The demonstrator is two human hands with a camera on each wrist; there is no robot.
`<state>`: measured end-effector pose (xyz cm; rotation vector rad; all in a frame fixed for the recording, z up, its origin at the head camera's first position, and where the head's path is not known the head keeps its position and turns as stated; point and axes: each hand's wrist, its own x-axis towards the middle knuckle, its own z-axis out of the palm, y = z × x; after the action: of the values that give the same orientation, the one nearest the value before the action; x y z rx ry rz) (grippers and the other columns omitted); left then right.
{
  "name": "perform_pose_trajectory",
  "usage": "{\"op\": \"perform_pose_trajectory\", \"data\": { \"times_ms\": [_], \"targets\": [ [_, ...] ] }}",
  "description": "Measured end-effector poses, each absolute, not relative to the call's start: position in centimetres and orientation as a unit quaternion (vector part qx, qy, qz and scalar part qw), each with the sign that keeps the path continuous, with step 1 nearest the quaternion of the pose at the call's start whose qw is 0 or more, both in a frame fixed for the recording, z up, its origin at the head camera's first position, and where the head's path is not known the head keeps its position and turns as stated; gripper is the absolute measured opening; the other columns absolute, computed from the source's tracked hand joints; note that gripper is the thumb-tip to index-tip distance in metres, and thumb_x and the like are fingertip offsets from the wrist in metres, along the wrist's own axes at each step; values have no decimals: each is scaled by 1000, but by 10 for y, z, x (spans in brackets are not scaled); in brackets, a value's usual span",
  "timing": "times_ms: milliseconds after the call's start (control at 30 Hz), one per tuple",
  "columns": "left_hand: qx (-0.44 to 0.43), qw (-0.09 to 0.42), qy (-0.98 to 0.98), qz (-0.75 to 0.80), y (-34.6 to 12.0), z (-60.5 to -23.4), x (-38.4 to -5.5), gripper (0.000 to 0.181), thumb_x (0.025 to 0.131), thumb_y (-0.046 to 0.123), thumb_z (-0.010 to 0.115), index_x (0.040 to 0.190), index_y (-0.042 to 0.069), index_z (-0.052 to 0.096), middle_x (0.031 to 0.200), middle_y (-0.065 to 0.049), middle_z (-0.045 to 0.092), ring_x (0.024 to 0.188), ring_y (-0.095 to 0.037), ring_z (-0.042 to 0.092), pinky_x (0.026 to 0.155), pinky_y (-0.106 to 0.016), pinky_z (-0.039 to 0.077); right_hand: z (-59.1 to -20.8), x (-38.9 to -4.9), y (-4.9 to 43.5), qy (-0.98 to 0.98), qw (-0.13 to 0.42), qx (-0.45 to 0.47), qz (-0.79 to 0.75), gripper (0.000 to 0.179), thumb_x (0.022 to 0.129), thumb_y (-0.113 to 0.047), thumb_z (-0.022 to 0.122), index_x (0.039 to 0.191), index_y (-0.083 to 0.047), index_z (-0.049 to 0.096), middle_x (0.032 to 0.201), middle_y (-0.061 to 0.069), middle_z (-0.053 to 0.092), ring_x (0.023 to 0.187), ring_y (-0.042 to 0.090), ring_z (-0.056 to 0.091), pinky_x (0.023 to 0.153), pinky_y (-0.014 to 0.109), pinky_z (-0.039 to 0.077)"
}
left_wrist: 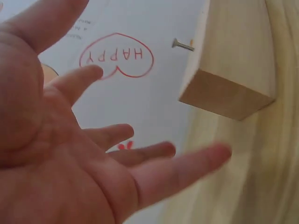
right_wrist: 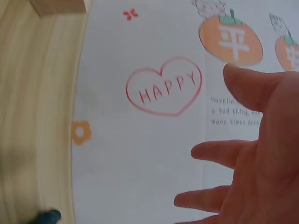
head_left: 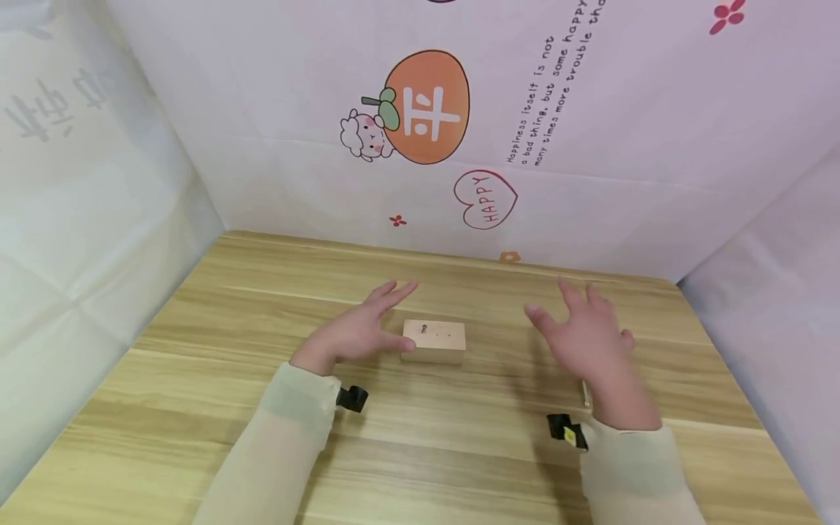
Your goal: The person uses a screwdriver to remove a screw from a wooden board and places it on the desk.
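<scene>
A pale wooden block lies on the table, with a metal screw or nail standing up from its top face. Its flared head shows in the left wrist view; two small dark holes sit beside it in the head view. My left hand is spread just left of the block, holding nothing; in the head view its thumb overlaps the block's edge, and whether they touch I cannot tell. To the right, my right hand hovers with fingers spread and holds nothing. Below it lies a thin metal rod, partly hidden by the wrist.
The wood-grain table ends at a white printed cloth hanging behind it, and more white cloth hangs at both sides. A dark rounded tip shows at the lower left of the right wrist view.
</scene>
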<state>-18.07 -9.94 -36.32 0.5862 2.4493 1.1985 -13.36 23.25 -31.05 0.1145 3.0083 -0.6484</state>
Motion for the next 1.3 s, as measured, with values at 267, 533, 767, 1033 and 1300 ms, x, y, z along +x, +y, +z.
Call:
{"op": "perform_pose_trajectory", "data": {
  "times_ms": [267,533,767,1033,1300],
  "targets": [
    [164,249,756,583,-100,-383,-187,92,85,8,80,156,39,32,163,-10,18,142,-33,30,91,-41,52,-306,-140,289,943,62,44,-325,92,98,-68,35,161,-8,2,158,34,5,137,60,10,100,75,21],
    [146,267,728,615,-93,-404,-194,72,87,1,77,150,19,49,142,-19,49,121,-29,55,83,-38,56,-321,-150,331,850,107,99,-507,93,95,-65,48,162,-18,3,163,24,1,139,58,13,95,68,39],
    [129,250,739,612,-94,-414,-196,58,87,2,76,140,19,61,128,-13,59,103,-24,63,80,-37,57,-348,-163,344,815,133,142,-546,99,92,-49,68,162,-16,7,162,25,6,140,54,16,100,62,40],
    [108,248,736,621,-94,-416,-196,57,88,-1,74,140,18,61,132,-15,57,104,-24,64,80,-36,57,-371,-174,345,784,199,157,-566,94,95,-41,68,162,-12,8,158,29,15,138,49,27,97,52,47],
    [125,255,736,615,-92,-421,-197,54,89,3,74,139,20,62,143,-11,47,102,-23,64,81,-36,56,-387,-188,348,761,228,165,-585,92,97,-30,69,162,-14,7,141,19,34,109,25,51,88,45,53]
  ]
}}
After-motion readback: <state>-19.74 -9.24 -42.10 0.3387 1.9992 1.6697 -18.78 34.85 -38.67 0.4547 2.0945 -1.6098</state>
